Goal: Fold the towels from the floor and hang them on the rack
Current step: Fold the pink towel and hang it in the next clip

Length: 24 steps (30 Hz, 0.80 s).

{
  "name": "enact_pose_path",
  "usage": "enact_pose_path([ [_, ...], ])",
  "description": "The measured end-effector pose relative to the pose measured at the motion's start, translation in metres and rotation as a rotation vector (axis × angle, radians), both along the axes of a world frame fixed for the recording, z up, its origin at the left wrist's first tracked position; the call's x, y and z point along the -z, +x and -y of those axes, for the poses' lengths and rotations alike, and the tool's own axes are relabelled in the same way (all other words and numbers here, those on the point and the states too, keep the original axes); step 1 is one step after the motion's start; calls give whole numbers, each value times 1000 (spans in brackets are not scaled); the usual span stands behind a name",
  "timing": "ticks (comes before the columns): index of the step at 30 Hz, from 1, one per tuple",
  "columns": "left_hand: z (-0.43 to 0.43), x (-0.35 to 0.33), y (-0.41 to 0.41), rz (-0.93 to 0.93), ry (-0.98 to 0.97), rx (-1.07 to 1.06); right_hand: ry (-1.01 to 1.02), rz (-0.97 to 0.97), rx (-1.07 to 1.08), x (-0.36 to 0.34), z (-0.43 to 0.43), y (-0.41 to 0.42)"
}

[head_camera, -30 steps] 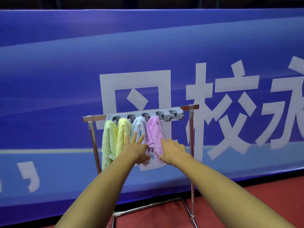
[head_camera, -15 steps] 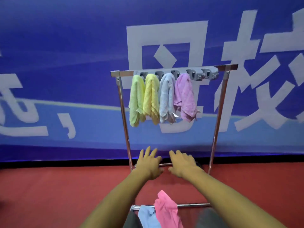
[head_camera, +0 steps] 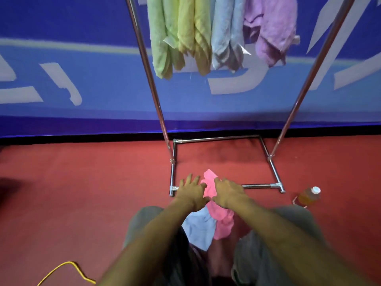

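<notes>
Head view looks down on both arms reaching to the red carpet (head_camera: pixel 82 182) at the front of the metal rack (head_camera: pixel 151 79). The left hand (head_camera: pixel 192 191) is palm down with its fingers spread and straight, holding nothing, its thumb side just beside the pink towel (head_camera: pixel 221 223). The right hand (head_camera: pixel 228 193) is also palm down and flat, its fingers stretched onto the top of that towel; none curl round the cloth, and whether the palm presses on it cannot be told.

The pink towel lies crumpled on the carpet, draped across the front bar (head_camera: pixel 257 185) of the rack's base, partly inside the base frame and partly toward the person. A light blue towel (head_camera: pixel 199 229) lies bunched against its left side, between the person's knees in grey trousers (head_camera: pixel 140 221).

Four folded towels hang side by side on the rack: green (head_camera: pixel 158 38), yellow (head_camera: pixel 193 34), pale blue (head_camera: pixel 224 34) and purple (head_camera: pixel 272 27).

A capped bottle of amber liquid (head_camera: pixel 308 196) lies on the carpet just outside the base's front right corner. A yellow cord (head_camera: pixel 69 262) loops at the lower left. A blue banner (head_camera: pixel 72 27) with white characters stands behind the rack.
</notes>
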<state>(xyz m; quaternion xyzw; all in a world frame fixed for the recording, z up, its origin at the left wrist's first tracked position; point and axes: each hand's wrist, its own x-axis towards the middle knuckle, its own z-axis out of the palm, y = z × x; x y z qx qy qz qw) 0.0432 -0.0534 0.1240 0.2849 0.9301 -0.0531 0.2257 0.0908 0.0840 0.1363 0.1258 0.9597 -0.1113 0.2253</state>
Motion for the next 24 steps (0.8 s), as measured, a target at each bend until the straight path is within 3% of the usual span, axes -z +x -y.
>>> enact_pose_path([
  [5, -14, 44, -14, 141, -18, -30, -59, 71, 42, 61, -3, -12],
  [14, -29, 125, -37, 206, -57, 18, -141, 274, 90, 144, -26, -45],
  [24, -39, 209, -43, 256, -94, -46, -104, 372, -49, 230, -21, -41],
])
